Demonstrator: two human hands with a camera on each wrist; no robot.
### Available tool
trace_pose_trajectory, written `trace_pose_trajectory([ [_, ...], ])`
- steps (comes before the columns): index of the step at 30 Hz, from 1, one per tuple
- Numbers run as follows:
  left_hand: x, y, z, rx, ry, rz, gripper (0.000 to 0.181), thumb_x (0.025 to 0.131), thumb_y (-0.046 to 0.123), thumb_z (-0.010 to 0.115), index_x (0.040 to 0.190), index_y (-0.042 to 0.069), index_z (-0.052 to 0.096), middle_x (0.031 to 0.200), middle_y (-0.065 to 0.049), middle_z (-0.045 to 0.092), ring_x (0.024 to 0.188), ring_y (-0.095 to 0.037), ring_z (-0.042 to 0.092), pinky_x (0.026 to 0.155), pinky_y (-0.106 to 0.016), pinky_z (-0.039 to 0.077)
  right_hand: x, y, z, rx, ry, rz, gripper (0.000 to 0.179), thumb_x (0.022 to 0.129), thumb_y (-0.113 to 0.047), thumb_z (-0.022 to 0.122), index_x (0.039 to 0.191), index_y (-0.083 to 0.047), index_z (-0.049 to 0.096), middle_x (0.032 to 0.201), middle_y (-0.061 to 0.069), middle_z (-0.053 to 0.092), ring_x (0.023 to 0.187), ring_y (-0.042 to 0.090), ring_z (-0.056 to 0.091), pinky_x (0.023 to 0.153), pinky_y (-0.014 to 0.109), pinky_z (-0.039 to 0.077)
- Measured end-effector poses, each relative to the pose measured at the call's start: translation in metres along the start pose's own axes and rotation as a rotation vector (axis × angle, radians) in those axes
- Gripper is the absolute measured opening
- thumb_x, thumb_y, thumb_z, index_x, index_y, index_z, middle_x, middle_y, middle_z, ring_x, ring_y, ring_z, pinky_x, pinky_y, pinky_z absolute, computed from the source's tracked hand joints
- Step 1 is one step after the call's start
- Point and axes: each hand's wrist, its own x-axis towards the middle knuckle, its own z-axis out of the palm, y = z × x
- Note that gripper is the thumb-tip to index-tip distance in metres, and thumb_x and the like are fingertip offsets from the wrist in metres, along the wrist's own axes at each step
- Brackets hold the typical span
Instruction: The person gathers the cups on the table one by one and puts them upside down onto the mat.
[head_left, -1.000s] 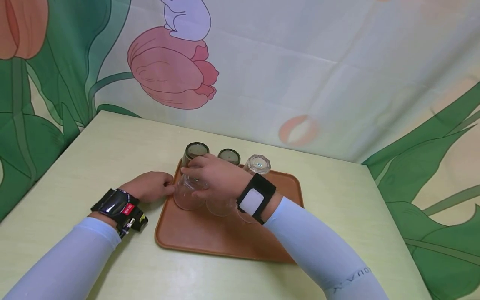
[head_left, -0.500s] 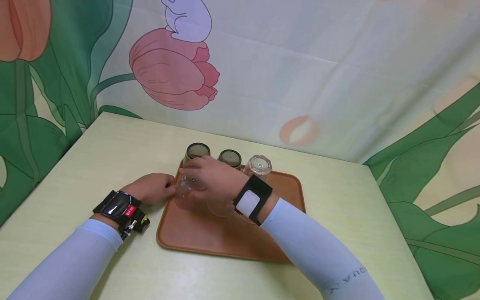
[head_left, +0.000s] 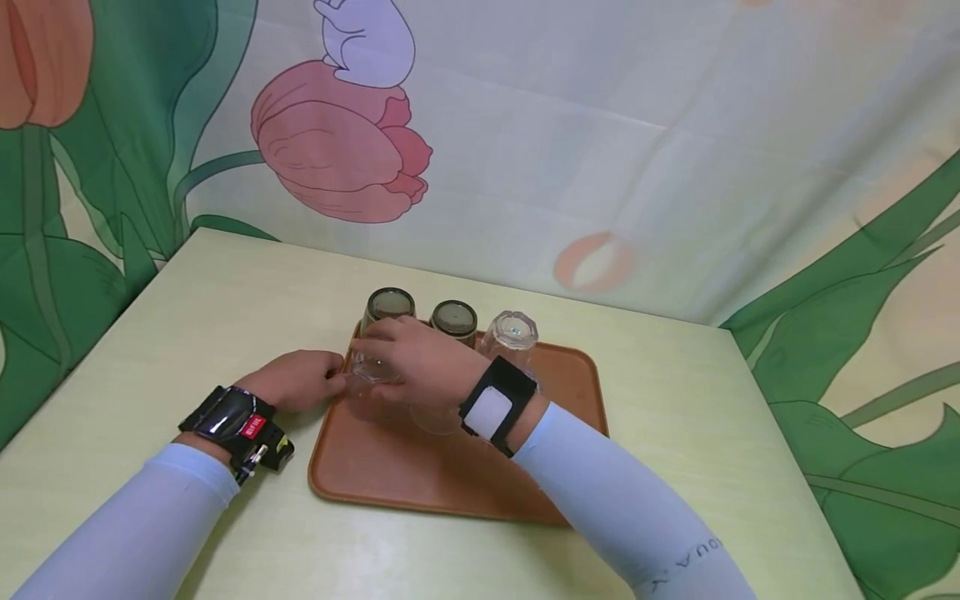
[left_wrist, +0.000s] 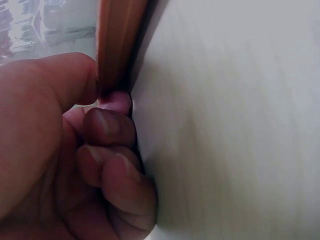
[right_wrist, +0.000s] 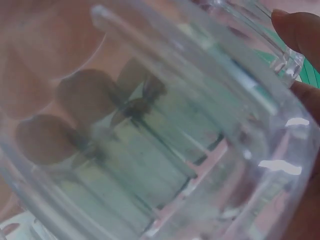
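Note:
My right hand (head_left: 429, 360) grips a clear glass (head_left: 366, 400), upside down at the front left of the brown tray (head_left: 450, 487). Two smoky glasses, one at the back left (head_left: 392, 302) and one beside it (head_left: 453, 318), stand base up behind that hand. A clear faceted glass (head_left: 516, 331) is further right. Another clear glass (head_left: 437, 421) shows partly below the hand. Up close in the right wrist view, a clear glass wall (right_wrist: 210, 200) fills the frame, with fingers behind it. My left hand (head_left: 296, 381) pinches the tray's left rim (left_wrist: 117, 45) between thumb and forefinger, other fingers curled.
A pale wooden table (head_left: 247, 292) carries the tray. Behind it hangs a cloth (head_left: 525, 167) printed with flowers and leaves. The right forearm crosses over the tray's front right part and hides some of it.
My right hand and wrist have shifted slightly left and nearer to me, covering more of the front right area. The left hand keeps its place at the tray rim.

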Motion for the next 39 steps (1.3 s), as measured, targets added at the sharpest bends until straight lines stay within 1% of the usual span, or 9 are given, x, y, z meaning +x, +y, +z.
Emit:
trace_pose_trajectory([
  [9, -0.002, 0.002, -0.002, 0.01, 0.003, 0.011, 0.02, 0.1, 0.025, 0.051, 0.088, 0.011, 0.058, 0.075, -0.005, 0.053, 0.072, -0.02, 0.052, 0.061, -0.03, 0.038, -0.004, 0.001, 0.002, 0.009, 0.041, -0.004, 0.057, 0.097, -0.038, 0.063, 0.147, -0.015, 0.05, 0.145, 0.005, 0.049, 0.131, 0.017, 0.049, 0.112, 0.029, 0.039],
  [14, -0.003, 0.005, -0.003, 0.003, 0.008, 0.021, 0.019, 0.099, 0.024, 0.051, 0.087, 0.011, 0.058, 0.076, -0.005, 0.054, 0.073, -0.02, 0.052, 0.062, -0.03, 0.038, -0.01, 0.001, -0.003, 0.032, 0.07, -0.002, 0.053, 0.098, -0.037, 0.06, 0.146, -0.014, 0.052, 0.143, 0.005, 0.05, 0.13, 0.016, 0.049, 0.11, 0.027, 0.04],
  [18, -0.004, 0.006, -0.003, -0.001, 0.017, 0.028, 0.02, 0.099, 0.025, 0.052, 0.087, 0.011, 0.059, 0.076, -0.004, 0.054, 0.073, -0.02, 0.052, 0.062, -0.03, 0.038, -0.018, 0.0, -0.009, 0.064, 0.102, 0.011, 0.051, 0.098, -0.036, 0.061, 0.143, -0.014, 0.054, 0.139, 0.004, 0.052, 0.125, 0.014, 0.049, 0.107, 0.025, 0.042],
  [22, -0.004, 0.006, -0.002, -0.007, 0.018, 0.023, 0.02, 0.099, 0.026, 0.052, 0.086, 0.011, 0.059, 0.075, -0.004, 0.053, 0.072, -0.019, 0.052, 0.061, -0.03, 0.038, -0.028, 0.001, -0.011, 0.085, 0.155, 0.03, 0.049, 0.096, -0.035, 0.064, 0.14, -0.016, 0.057, 0.133, 0.002, 0.054, 0.118, 0.013, 0.051, 0.101, 0.024, 0.045],
  [25, -0.004, 0.005, -0.001, 0.004, 0.03, 0.039, 0.02, 0.098, 0.025, 0.053, 0.084, 0.011, 0.058, 0.073, -0.004, 0.052, 0.071, -0.019, 0.051, 0.061, -0.03, 0.038, -0.038, 0.003, -0.014, 0.089, 0.195, 0.053, 0.049, 0.095, -0.034, 0.065, 0.14, -0.015, 0.057, 0.133, 0.003, 0.055, 0.117, 0.014, 0.052, 0.099, 0.025, 0.047],
  [29, -0.002, 0.005, 0.001, 0.029, 0.056, 0.077, 0.02, 0.097, 0.024, 0.053, 0.08, 0.013, 0.056, 0.071, -0.002, 0.051, 0.071, -0.018, 0.051, 0.063, -0.03, 0.038, -0.054, 0.01, -0.017, 0.119, 0.282, 0.067, 0.049, 0.094, -0.031, 0.066, 0.139, -0.013, 0.058, 0.132, 0.004, 0.057, 0.12, 0.016, 0.053, 0.102, 0.025, 0.046],
  [32, 0.0, 0.003, 0.002, 0.032, 0.062, 0.083, 0.021, 0.097, 0.024, 0.053, 0.079, 0.014, 0.056, 0.072, -0.002, 0.051, 0.072, -0.018, 0.051, 0.064, -0.03, 0.038, -0.067, 0.015, -0.018, 0.149, 0.34, 0.08, 0.05, 0.094, -0.031, 0.068, 0.139, -0.013, 0.058, 0.132, 0.004, 0.057, 0.123, 0.017, 0.052, 0.106, 0.027, 0.044],
  [37, 0.0, 0.001, 0.004, 0.035, 0.066, 0.079, 0.022, 0.098, 0.027, 0.052, 0.079, 0.015, 0.056, 0.072, -0.001, 0.051, 0.074, -0.018, 0.051, 0.066, -0.03, 0.037, -0.085, 0.02, -0.018, 0.218, 0.371, 0.137, 0.053, 0.094, -0.036, 0.068, 0.142, -0.015, 0.056, 0.137, 0.004, 0.054, 0.129, 0.018, 0.049, 0.111, 0.03, 0.041],
  [39, -0.001, 0.001, 0.004, 0.037, 0.069, 0.077, 0.023, 0.098, 0.027, 0.052, 0.079, 0.015, 0.056, 0.071, -0.001, 0.05, 0.074, -0.017, 0.051, 0.065, -0.03, 0.037, -0.089, 0.021, -0.018, 0.226, 0.393, 0.135, 0.054, 0.094, -0.037, 0.068, 0.142, -0.014, 0.056, 0.139, 0.005, 0.054, 0.131, 0.019, 0.049, 0.112, 0.032, 0.041],
])
